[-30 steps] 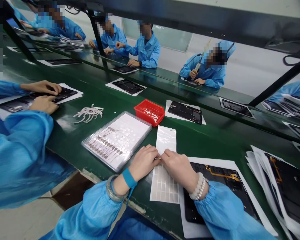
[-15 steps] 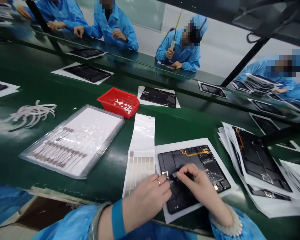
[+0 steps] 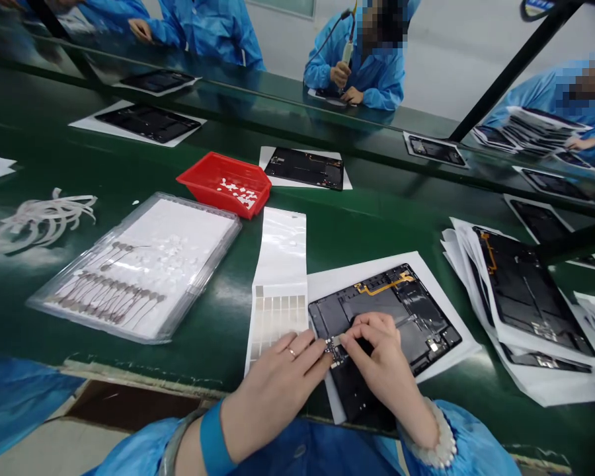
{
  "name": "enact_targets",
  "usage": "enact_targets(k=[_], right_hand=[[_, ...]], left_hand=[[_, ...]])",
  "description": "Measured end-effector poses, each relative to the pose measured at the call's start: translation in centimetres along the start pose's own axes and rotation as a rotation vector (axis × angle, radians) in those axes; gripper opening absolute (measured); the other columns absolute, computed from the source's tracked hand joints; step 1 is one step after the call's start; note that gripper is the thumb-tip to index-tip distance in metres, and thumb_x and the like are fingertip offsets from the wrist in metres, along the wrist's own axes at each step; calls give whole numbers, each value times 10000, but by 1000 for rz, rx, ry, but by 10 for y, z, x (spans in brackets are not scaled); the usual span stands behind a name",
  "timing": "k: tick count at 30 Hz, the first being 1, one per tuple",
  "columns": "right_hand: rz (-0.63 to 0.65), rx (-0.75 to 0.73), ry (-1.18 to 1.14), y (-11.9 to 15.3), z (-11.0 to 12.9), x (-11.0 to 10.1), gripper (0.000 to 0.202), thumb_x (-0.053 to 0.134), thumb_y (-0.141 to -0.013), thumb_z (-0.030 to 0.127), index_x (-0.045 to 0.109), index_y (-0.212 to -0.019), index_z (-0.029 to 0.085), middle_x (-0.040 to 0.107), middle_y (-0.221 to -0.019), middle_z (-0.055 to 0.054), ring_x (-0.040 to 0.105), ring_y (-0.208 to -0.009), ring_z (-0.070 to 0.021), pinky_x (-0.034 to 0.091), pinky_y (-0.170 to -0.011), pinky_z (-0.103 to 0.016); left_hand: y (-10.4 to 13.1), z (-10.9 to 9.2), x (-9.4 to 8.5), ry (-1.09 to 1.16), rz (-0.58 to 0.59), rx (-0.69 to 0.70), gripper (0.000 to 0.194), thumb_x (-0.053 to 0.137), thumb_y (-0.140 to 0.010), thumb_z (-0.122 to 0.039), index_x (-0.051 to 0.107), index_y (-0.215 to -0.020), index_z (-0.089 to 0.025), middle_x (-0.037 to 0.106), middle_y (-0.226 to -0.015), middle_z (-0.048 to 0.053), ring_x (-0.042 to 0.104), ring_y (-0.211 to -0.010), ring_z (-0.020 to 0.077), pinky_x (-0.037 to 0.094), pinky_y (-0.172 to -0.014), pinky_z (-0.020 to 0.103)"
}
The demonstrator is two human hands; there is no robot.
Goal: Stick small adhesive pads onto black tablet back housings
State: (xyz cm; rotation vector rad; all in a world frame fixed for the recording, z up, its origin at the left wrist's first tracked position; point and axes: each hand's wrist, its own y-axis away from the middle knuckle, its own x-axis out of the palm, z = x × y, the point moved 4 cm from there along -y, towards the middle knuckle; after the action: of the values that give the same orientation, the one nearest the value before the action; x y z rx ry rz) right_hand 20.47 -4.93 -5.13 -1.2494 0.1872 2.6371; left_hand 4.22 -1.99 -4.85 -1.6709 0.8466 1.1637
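Observation:
A black device housing (image 3: 377, 297) with an orange flex cable lies on white paper (image 3: 322, 281) in front of me. My right hand (image 3: 377, 347) pinches a small greyish piece (image 3: 337, 340) over a little circuit board at the housing's left side. My left hand (image 3: 287, 373) rests at the housing's left edge, fingers bent together beside that board; its fingertips hide what they hold, if anything. Partly beneath the left hand is a white sheet of pale rectangular stickers (image 3: 277, 311).
A red bin (image 3: 223, 182) holds white bits. Left of it lie a clear tray (image 3: 143, 264) with wired parts and some white strips (image 3: 54, 215). Stacked housings (image 3: 530, 297) stand at right. Across the bench, a person in blue (image 3: 377, 73) holds a tool.
My right hand has brought the small piece left onto the little board beside my left fingertips. The camera view has shifted, and the housing appears slightly higher.

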Motion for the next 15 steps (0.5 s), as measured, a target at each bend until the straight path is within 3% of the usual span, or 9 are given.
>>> enact_targets(k=[15], right_hand=[[11,2,35,-1,3,1,184,573,-850,286,627,-681,240,611,-871,-30,465,-959,-248,303,-837,-406]], left_hand=[[1,0,3,31,-16,-26,232,452,-914,-123,561,-1115,-158,617,-1098,62,545,-1043,244,425,-902,380]])
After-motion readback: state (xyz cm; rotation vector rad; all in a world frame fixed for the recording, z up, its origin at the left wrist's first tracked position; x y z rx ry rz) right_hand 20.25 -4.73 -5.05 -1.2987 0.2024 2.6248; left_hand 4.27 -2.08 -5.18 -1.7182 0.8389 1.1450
